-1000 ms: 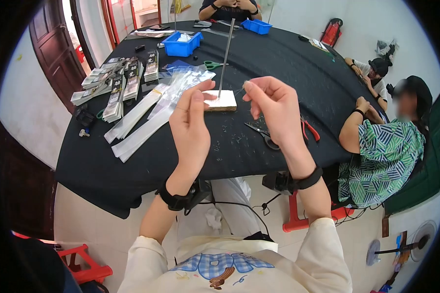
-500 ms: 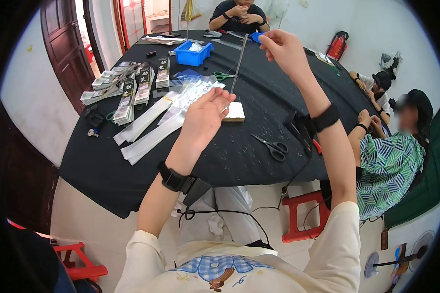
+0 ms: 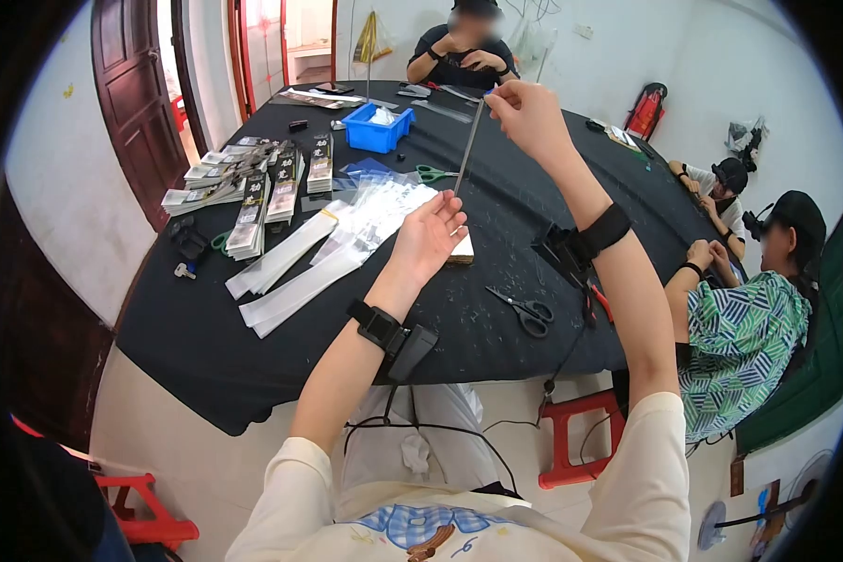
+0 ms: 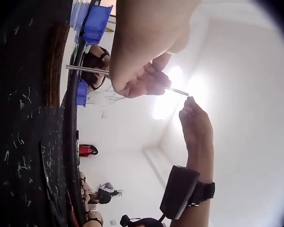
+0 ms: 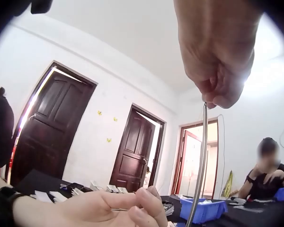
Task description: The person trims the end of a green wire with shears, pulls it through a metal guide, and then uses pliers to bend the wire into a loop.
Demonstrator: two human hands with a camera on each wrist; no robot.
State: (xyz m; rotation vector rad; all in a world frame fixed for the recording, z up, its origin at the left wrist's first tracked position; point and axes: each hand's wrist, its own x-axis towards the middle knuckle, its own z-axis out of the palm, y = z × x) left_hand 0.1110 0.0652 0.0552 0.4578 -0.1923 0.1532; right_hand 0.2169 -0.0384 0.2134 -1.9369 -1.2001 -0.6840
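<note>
A slim metal rod (image 3: 469, 145) stands on a small white-topped block (image 3: 462, 249). My right hand (image 3: 531, 117) is at the rod's top, thumb and fingertips pinched together; the right wrist view shows this hand (image 5: 217, 61) touching the tip of the rod (image 5: 200, 156). The fine thread in those fingertips is barely visible now. Palm up, my left hand (image 3: 429, 239) is beside the rod's lower part, fingers loosely bent. In the left wrist view the left hand (image 4: 142, 56) covers the rod's middle (image 4: 85, 70); whether it touches the rod is unclear.
Clear plastic sleeves (image 3: 295, 292) and stacks of printed packets (image 3: 251, 215) lie to the left. Behind them is a blue bin (image 3: 377, 131). Black scissors (image 3: 531, 314), green-handled scissors (image 3: 431, 174) and red-handled pliers (image 3: 601, 302) lie about. People sit at the table's far and right sides.
My right hand first rose from beside the block to above the rod, then came in to its tip. My left hand has shifted right, palm turned up. The head view has tilted up slightly.
</note>
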